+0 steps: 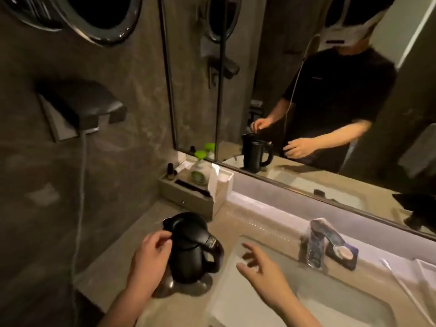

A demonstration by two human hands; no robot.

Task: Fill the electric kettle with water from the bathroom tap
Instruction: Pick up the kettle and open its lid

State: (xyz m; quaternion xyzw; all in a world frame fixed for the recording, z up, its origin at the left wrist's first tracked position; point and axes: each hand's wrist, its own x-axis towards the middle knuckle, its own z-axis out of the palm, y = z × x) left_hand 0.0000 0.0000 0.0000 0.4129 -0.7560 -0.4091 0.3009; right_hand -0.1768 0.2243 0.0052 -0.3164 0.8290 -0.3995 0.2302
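Note:
A black electric kettle [192, 246] stands on its round base on the beige counter, left of the sink [236, 300]. Its lid looks closed and its handle points right. My left hand [151, 253] is at the kettle's left side near the lid, fingertips touching or nearly touching it; I cannot tell whether it grips. My right hand [262, 267] hovers over the sink's left part with fingers spread, holding nothing. The chrome tap [318, 241] stands behind the sink on the right, with no water running.
A grey tray [188, 197] with small bottles, a green-capped bottle and a white box stands behind the kettle against the mirror [330, 114]. A soap dish [343, 254] sits right of the tap. A toothbrush lies at far right. The dark wall is on the left.

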